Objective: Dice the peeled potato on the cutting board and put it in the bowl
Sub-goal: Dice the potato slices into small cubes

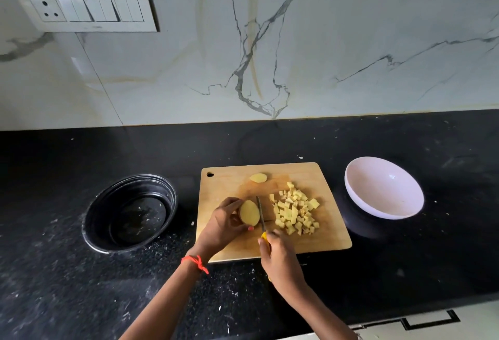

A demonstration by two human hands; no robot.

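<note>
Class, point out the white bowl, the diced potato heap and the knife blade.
Round white bowl [383,191]: head view, bare inner wall.
Yellow diced potato heap [295,211]: head view, its middle.
Thin metal knife blade [260,214]: head view, mid-blade.

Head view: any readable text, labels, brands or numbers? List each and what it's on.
None readable.
The switch panel, cutting board, white bowl, black bowl, knife and potato half show no print, label or number.
</note>
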